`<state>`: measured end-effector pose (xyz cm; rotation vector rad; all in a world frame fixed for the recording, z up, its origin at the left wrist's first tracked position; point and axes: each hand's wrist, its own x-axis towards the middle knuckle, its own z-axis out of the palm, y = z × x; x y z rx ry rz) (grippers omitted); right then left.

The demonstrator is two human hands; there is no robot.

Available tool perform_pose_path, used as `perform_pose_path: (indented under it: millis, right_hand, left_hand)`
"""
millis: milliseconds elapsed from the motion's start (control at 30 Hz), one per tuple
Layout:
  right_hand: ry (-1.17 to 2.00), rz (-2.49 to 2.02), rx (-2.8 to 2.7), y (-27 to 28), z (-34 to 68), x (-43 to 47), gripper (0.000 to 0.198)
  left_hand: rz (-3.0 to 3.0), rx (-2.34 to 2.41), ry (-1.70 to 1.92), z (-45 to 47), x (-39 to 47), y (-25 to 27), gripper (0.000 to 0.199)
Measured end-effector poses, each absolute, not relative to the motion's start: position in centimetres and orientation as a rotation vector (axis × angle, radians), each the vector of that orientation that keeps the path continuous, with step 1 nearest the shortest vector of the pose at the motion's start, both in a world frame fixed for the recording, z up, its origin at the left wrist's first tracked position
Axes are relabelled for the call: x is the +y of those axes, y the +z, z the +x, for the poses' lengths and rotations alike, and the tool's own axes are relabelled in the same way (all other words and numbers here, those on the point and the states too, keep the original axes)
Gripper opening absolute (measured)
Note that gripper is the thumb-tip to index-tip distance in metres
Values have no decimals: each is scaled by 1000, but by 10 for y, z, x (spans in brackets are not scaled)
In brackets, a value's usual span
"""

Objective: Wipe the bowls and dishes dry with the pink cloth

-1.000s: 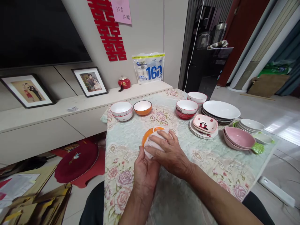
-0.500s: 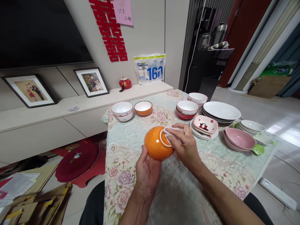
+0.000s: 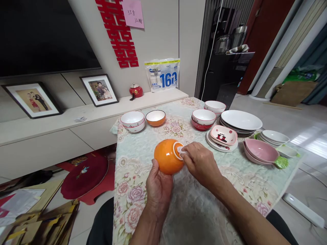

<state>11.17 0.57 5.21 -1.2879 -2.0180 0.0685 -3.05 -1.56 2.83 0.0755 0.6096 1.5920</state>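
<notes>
Orange bowl (image 3: 166,158) held bottom-up and tilted above the surface (image 3: 138,149), nearer the near edge than the far one. Left hand (image 3: 158,185) cups it from below, thumb along its left side. Right hand (image 3: 201,163) pinches a pale cloth (image 3: 181,150) at the white foot ring; these fingers hide most of the cloth. Bowl interior out of sight. By the far-left corner: white bowls (image 3: 133,119), stacked, and just beside them a second orange bowl (image 3: 156,118), upright. Toward the right edge, closely grouped: a white bowl on a red one (image 3: 201,126), partly covering a white bowl (image 3: 215,106) behind; large plates (image 3: 241,119); a pink square dish (image 3: 223,134) atop small plates (image 3: 222,149); pink leaf-handled dishes (image 3: 260,149), stacked, in front of small white bowls (image 3: 275,136). This group lies beyond the right hand. Past the far edge, on a cabinet (image 3: 84,129): printed bag (image 3: 163,76), red pot (image 3: 136,91).
</notes>
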Motion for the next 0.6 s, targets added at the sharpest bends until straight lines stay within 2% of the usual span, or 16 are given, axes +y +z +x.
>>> perform_pose_path:
  millis: [133,233,367,467,600]
  right_hand:
    - [350,-1095,-1952,60,111,4,10]
    - [169,-1024,-1894,57,114,12,12]
    - [-25,-1232,-1948,52,117,13,12]
    - [167,-1310,-1976,55,114,7,9]
    - [359,-1086,-1881,59,106,2,12]
  left_hand:
    - [118,600,1519,-27,-16,29,46]
    - [82,574,1465,-23,-18,30,44]
    - [51,588,1529,-26,-19,31,42]
    - [67,626,1566,-28,-17,31,41]
    - [133,598,1496,-25,-18,29,39]
